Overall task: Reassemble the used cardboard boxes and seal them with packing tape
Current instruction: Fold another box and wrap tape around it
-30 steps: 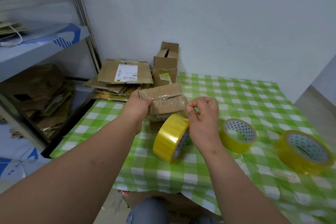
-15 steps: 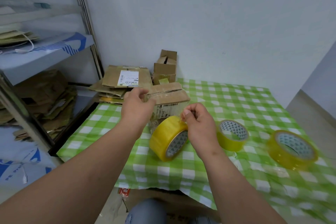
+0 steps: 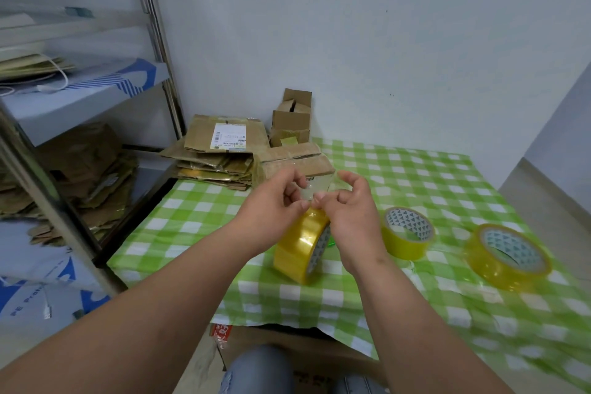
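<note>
I see both hands up over the worktop (image 3: 415,176), close together, fingertips nearly meeting. Left hand (image 3: 271,202): fingers curled, thumb + forefinger pinching the free end of clear tape (image 3: 315,187) pulled off the roll. Right hand (image 3: 347,205): fingers also curled, pinching the same strip from the other side; index raised a bit, rest tucked in. So neither is wide, both narrow, each holding tape end.

Tape roll (image 3: 302,245), yellowish, stands on edge on the green-checked cloth, directly under + between the hands, top of it touching or just below the fingertips; can't tell exactly, some blur. The strip runs up from the roll into the pinch.

Cardboard box (image 3: 297,158), small, flaps closed w/ old tape on top, sits on the worktop just beyond the hands, partly hidden by the fingers. No hand is on it.

Other stuff: second tape roll (image 3: 406,234) lying flat just to the right of the right hand, third tape roll (image 3: 508,254) further right, well apart from the hands. Stack of flattened boxes (image 3: 220,154) at far-left corner, shipping label on top. Small open box (image 3: 292,115) upright vs. the wall behind. Metal shelf (image 3: 80,96) at left w/ more flat cardboard lower down. My view also catches knees in jeans at bottom edge.
</note>
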`<state>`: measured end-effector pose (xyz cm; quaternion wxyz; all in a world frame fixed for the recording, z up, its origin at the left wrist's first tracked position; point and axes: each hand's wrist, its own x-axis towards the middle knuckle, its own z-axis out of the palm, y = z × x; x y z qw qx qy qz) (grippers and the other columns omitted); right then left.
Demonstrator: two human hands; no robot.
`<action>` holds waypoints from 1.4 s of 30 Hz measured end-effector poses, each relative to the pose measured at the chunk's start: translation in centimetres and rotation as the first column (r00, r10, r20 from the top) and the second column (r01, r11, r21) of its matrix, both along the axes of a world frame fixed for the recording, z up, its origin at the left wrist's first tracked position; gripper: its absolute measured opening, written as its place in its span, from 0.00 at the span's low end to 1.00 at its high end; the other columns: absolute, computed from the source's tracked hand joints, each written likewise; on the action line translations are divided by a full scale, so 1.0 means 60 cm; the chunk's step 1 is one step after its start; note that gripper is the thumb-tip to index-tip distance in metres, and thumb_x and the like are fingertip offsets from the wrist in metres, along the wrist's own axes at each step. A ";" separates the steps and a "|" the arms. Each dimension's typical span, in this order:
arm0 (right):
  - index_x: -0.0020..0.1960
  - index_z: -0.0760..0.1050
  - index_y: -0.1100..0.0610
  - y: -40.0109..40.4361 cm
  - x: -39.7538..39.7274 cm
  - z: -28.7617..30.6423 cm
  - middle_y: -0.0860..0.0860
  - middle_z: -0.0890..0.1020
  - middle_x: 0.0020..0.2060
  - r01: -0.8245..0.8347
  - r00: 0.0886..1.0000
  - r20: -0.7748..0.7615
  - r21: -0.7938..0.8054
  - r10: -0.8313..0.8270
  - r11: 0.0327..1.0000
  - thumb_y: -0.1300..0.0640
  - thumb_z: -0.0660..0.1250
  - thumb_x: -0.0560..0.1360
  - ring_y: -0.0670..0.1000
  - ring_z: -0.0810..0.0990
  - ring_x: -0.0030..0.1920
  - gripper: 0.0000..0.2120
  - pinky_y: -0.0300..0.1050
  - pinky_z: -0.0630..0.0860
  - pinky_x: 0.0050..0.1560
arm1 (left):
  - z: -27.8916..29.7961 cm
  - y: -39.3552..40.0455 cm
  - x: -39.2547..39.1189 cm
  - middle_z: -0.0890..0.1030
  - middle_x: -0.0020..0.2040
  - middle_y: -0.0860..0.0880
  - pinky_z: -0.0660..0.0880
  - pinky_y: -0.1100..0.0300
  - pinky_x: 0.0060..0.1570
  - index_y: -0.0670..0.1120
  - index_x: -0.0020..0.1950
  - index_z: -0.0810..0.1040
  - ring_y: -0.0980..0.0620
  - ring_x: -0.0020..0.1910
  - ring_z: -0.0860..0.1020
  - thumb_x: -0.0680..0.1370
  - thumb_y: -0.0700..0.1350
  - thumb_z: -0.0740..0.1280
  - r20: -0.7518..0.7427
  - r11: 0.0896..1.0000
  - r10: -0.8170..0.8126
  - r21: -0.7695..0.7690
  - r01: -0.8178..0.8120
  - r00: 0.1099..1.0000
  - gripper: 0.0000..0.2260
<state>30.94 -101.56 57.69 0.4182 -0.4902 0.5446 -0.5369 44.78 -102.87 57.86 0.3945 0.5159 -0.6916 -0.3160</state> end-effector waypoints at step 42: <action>0.49 0.62 0.48 0.031 0.056 -0.075 0.45 0.75 0.50 -0.443 0.334 -0.923 0.026 0.192 0.896 0.49 0.69 0.73 0.52 0.74 0.56 0.16 0.50 0.60 0.60 | -0.088 -0.002 0.118 0.76 0.32 0.42 0.75 0.56 0.36 0.35 0.38 0.81 0.46 0.33 0.74 0.72 0.36 0.73 0.097 0.758 0.363 0.549 -0.354 0.927 0.05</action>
